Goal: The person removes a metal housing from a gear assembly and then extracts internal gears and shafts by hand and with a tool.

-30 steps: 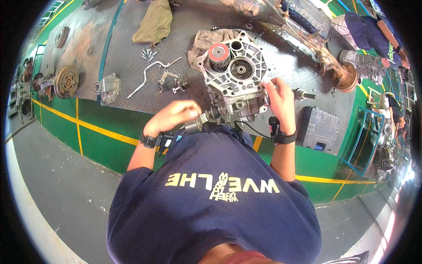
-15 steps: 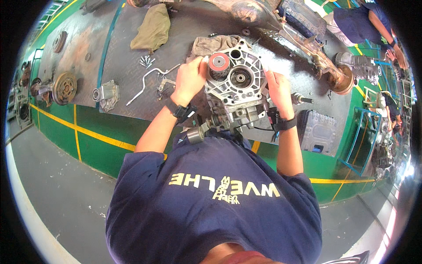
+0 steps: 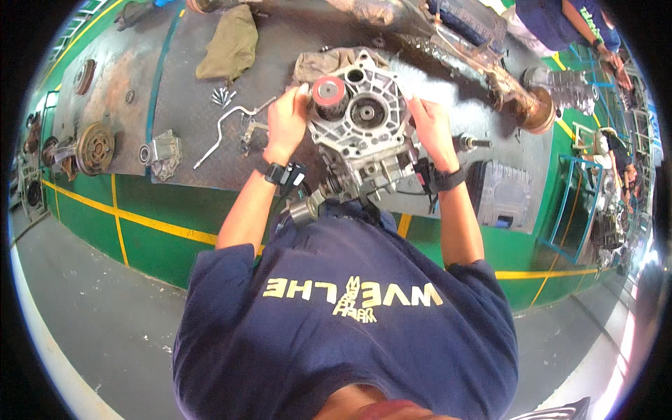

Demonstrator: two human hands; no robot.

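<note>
Between my hands is a grey metal gearbox housing [image 3: 364, 143], its ribbed open face turned up. A red-rimmed round part [image 3: 329, 91] sits in its left bore, and a bearing [image 3: 367, 112] shows in the larger bore beside it. My left hand [image 3: 285, 124] is closed on the housing's left edge, fingers partly hidden behind it. Gripping the right edge is my right hand [image 3: 432, 127], thumb on the rim and the other fingers out of sight. A cylindrical part [image 3: 305, 210] sticks out from the housing's lower left, close to my shirt.
On the dark bench lie a bent metal rod [image 3: 222, 133], several bolts [image 3: 222, 97], a small cast cover [image 3: 164, 155] and an olive cloth [image 3: 229, 45]. A grey plastic case [image 3: 502, 196] rests at the right. A rusty axle [image 3: 483, 66] crosses the back; a person [image 3: 560, 24] stands beyond it.
The housing and both hands appear slightly further left and tilted a little. The whole bench view has also shifted left and up. Both hands keep their hold.
</note>
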